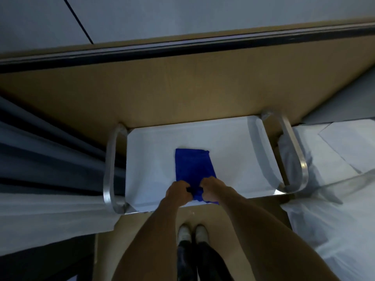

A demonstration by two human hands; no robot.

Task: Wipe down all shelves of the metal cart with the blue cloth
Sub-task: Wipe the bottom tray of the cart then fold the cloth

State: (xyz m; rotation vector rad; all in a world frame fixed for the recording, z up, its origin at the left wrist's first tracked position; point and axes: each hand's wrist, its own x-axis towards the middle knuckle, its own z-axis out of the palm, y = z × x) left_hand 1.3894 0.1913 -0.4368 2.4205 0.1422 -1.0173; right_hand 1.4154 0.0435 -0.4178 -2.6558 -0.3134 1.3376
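Both hands meet at the near edge of the cart's top shelf, and I see them from straight above. On my side, the left hand (178, 192) has its fingers curled around the near end of the blue cloth (193, 169), bunching it. Just beside it, the right hand (210, 189) grasps the same end, fingers curled down into the fabric. Only a narrow strip of cloth shows between the two hands.

From that grip, the blue cloth stretches away from me as a folded rectangle, lying flat on the pale top shelf (233, 147) of the metal cart (109, 165), roughly midway between its left and right sides. Its near corner hangs slightly over the shelf's front edge, below the right hand.

Curved metal handles (294, 151) loop along both short sides of the cart. Beneath the shelf, between my forearms, I can see two light shoes (192, 233) and dark trouser legs on a tan floor.

Any lower shelves are hidden under the top one. Fingertips of both hands are tucked out of sight in the cloth. Everything is dim and slightly blurred. Pale draped sheeting (334, 220) lies right of the cart, and dark folds (50, 138) to the left are hard to identify.
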